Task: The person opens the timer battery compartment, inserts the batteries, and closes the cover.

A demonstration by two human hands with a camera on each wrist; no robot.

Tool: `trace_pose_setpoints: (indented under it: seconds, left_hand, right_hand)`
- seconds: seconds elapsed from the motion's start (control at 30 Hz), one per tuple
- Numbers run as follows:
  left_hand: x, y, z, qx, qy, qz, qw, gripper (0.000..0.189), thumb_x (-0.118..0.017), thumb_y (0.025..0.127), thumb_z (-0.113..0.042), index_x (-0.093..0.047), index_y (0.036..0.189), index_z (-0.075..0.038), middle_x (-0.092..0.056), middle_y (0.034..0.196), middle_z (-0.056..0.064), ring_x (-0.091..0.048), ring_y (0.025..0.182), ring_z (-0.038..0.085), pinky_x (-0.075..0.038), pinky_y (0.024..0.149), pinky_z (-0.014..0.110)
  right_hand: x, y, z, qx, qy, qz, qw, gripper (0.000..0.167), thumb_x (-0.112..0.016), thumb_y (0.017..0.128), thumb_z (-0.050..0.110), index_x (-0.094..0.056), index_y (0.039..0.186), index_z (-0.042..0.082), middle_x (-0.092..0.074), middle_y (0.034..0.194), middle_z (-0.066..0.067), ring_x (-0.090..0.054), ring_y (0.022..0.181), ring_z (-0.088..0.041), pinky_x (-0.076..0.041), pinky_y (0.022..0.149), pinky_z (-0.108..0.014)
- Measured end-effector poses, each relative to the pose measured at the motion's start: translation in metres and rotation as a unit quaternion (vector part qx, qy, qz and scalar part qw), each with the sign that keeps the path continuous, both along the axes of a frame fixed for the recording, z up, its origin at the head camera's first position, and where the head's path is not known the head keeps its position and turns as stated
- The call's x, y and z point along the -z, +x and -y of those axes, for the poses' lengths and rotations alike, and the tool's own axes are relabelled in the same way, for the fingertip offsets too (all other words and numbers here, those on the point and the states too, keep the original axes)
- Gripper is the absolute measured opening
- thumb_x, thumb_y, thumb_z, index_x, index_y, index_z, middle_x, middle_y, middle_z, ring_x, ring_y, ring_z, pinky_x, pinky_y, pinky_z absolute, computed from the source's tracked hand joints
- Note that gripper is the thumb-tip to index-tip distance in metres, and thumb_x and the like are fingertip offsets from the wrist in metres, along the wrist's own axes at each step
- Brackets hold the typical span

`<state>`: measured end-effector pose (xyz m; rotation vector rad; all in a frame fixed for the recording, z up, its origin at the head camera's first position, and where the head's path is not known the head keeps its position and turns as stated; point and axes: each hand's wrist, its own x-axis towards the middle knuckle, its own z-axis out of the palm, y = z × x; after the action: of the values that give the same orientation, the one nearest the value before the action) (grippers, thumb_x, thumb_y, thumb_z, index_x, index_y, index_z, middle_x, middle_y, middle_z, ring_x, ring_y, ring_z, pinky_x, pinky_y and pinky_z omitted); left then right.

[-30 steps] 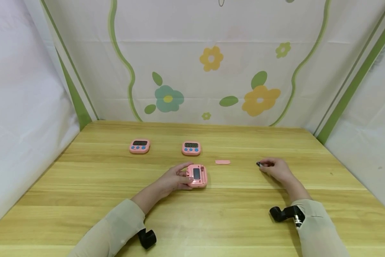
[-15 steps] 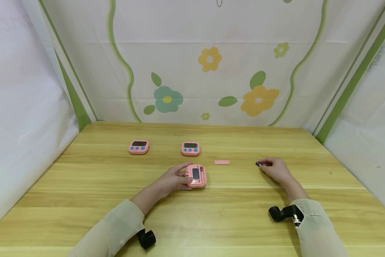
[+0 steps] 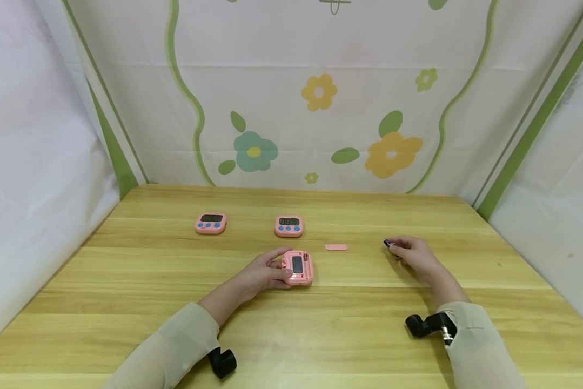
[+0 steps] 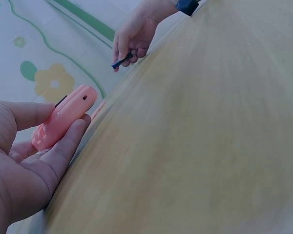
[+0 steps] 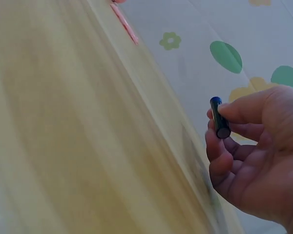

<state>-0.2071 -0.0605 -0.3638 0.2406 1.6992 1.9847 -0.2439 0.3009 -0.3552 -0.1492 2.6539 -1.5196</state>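
My left hand (image 3: 261,274) grips a pink digital timer (image 3: 305,268) by its left side, thumb on the face turned up and fingers beneath. That face shows a dark rectangle and an uncovered battery slot near the right edge. In the left wrist view the timer (image 4: 68,114) appears edge-on between thumb and fingers. Off to the right, my right hand (image 3: 415,256) pinches a small dark battery (image 5: 219,118) between thumb and fingertips, held above the table. Between the hands lies a flat pink battery cover (image 3: 336,247) on the wood.
Two more pink timers with blue buttons sit farther back, one at the left (image 3: 210,223) and one near the middle (image 3: 288,226). The wooden table (image 3: 349,335) ends at a white curtain (image 3: 272,43) printed with flowers. More white cloth hangs along both sides.
My right hand has lifted the battery slightly and shifted a little to the left, tilting it. The left hand and its timer stay nearly still.
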Motion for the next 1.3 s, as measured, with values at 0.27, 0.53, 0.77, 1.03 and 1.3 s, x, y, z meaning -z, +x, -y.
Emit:
trace_pose_setpoints:
  seconds: [0.27,0.53,0.77,1.03,1.3]
  left_hand:
    - [0.000,-0.001,0.000,0.001,0.002,-0.002,1.0000,0.061,-0.054,0.081,0.005,-0.026,0.135,-0.005,-0.049,0.109,0.021,-0.058,0.080,0.023,-0.048,0.074,0.037]
    - [0.000,0.000,-0.001,0.006,0.004,-0.004,1.0000,0.060,-0.054,0.081,0.005,-0.027,0.134,-0.005,-0.050,0.105,0.022,-0.058,0.079,0.023,-0.048,0.075,0.037]
    - [-0.001,0.000,0.000,0.005,0.006,-0.004,1.0000,0.061,-0.054,0.081,0.004,-0.027,0.135,-0.005,-0.050,0.105,0.021,-0.058,0.078,0.022,-0.048,0.075,0.037]
    - [0.001,-0.001,0.000,0.008,0.010,-0.005,0.9999,0.061,-0.054,0.081,0.004,-0.027,0.135,-0.006,-0.049,0.106,0.022,-0.058,0.078,0.023,-0.048,0.075,0.037]
    - [0.000,0.000,0.001,0.009,0.011,-0.006,0.9999,0.061,-0.054,0.081,0.004,-0.026,0.135,-0.006,-0.050,0.107,0.022,-0.058,0.079,0.024,-0.048,0.075,0.037]
  right_hand:
    - [-0.008,0.000,0.016,-0.036,-0.043,0.019,0.9982,0.039,-0.048,0.089,0.011,-0.041,0.124,-0.006,-0.047,0.098,-0.024,-0.046,0.075,-0.023,-0.044,0.057,-0.029]
    - [-0.014,-0.001,0.036,-0.066,-0.128,0.048,0.9885,0.041,-0.047,0.089,0.010,-0.036,0.124,-0.008,-0.042,0.105,-0.022,-0.046,0.073,-0.016,-0.045,0.061,-0.027]
    - [-0.014,-0.004,0.060,-0.099,-0.196,0.053,0.9740,0.043,-0.047,0.088,0.006,-0.032,0.123,-0.014,-0.050,0.101,-0.023,-0.052,0.074,-0.014,-0.045,0.059,-0.024]
    - [-0.014,-0.003,0.093,-0.112,-0.231,0.071,0.9638,0.041,-0.050,0.087,0.004,-0.032,0.118,-0.016,-0.056,0.097,-0.022,-0.058,0.083,-0.021,-0.049,0.068,-0.028]
    - [-0.016,0.002,0.122,-0.107,-0.227,0.073,0.9654,0.033,-0.050,0.087,0.005,-0.037,0.111,-0.013,-0.060,0.093,-0.018,-0.059,0.076,-0.020,-0.049,0.070,-0.033]
